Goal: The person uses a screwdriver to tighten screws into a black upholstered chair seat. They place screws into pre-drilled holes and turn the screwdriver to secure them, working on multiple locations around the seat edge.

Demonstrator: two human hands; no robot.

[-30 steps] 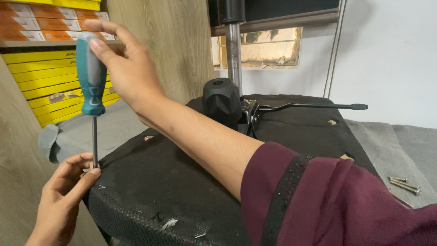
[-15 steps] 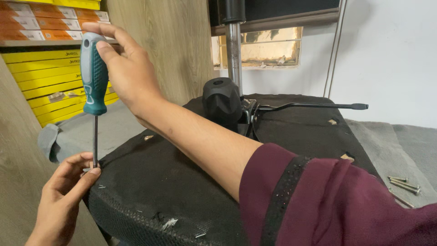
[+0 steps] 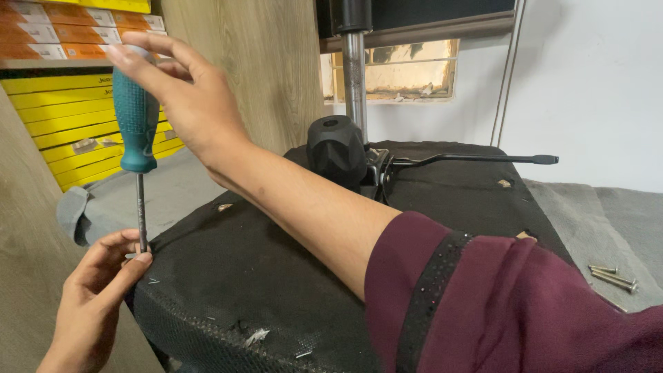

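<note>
Teal-handled screwdriver (image 3: 137, 138) stands upright at 9 o'clock of the black chair underside (image 3: 290, 276). Right hand (image 3: 190, 103) grip curls around the handle; left hand (image 3: 103, 287) grip pinches the shaft tip. Tilting could slip the tip and jab those fingers.

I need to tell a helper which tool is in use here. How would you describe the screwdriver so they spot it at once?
Start at the black upturned chair seat filling the middle. At its left edge, the left hand pinches a thin metal shaft near its tip. Follow that upright shaft to the screwdriver: its teal handle, gripped by the right hand, is the only teal thing here.
</note>
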